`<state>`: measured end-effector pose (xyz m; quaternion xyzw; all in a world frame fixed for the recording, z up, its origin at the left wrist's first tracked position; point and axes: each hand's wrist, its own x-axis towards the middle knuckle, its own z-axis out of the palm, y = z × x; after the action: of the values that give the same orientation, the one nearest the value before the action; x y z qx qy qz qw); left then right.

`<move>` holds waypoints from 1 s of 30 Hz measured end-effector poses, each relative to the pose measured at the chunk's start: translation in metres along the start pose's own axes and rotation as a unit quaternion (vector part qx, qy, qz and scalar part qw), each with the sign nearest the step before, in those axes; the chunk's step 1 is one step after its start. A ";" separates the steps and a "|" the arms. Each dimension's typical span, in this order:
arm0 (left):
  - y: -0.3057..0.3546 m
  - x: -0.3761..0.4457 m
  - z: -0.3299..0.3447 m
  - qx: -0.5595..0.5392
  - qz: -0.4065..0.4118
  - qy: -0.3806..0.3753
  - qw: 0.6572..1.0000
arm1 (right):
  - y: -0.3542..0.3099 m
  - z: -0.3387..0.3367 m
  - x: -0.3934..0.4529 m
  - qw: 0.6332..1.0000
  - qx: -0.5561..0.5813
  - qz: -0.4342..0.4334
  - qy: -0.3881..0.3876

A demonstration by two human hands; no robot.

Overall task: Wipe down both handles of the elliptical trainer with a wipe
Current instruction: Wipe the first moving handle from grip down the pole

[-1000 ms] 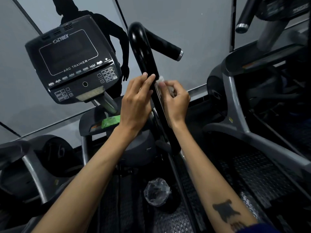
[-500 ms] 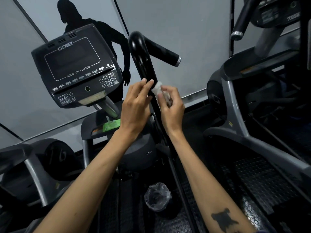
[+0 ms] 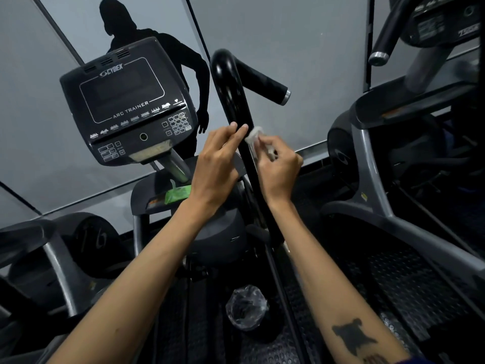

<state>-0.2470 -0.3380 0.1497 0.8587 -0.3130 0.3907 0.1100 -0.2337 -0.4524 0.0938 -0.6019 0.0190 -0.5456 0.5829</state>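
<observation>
Grey wall panels (image 3: 288, 48) with thin dark seams fill the background and carry a black silhouette of a running figure (image 3: 154, 48). In front stands the dark elliptical trainer: its black angled console (image 3: 126, 101), lettered CYBEX and ARC TRAINER, sits at upper left, and its glossy black tubular handle (image 3: 231, 95) rises through the centre, bending at the top into a textured grip with a silver end cap (image 3: 284, 97). A second grey-framed machine (image 3: 372, 158) stands to the right.

The left hand (image 3: 215, 164) reaches to the handle from the left, fingers nearly straight and held close together, fingertips (image 3: 240, 130) resting on the tube. The right hand (image 3: 279, 166) lies just right of the tube, fingers curled around a crumpled white wipe (image 3: 256, 135), which it presses against the right side of the handle, level with the left fingertips. A dark tattoo (image 3: 353, 334) marks the right forearm.

A crinkled clear plastic-lined cup (image 3: 246, 308) sits low between the forearms. A small green packet (image 3: 177, 194) lies on the shelf below the console.
</observation>
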 end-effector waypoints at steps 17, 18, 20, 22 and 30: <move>-0.001 -0.006 -0.001 0.004 0.008 -0.032 0.999 | 0.003 0.000 -0.025 0.996 -0.046 -0.070 -0.021; 0.000 -0.007 -0.001 0.005 0.007 -0.033 0.999 | 0.005 -0.002 -0.022 0.996 -0.045 -0.067 -0.024; 0.001 -0.007 0.000 0.006 0.006 -0.027 1.000 | 0.002 0.000 -0.012 0.998 -0.042 -0.051 -0.023; 0.001 -0.007 0.002 0.009 0.007 -0.019 1.000 | -0.004 0.004 -0.009 0.998 -0.038 -0.053 -0.020; 0.006 -0.010 0.008 0.012 -0.008 0.002 1.000 | 0.009 0.000 -0.014 0.994 -0.046 -0.098 -0.025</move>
<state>-0.2507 -0.3420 0.1366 0.8615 -0.3011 0.3957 0.1031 -0.2341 -0.4463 0.0788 -0.6408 -0.0300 -0.5834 0.4982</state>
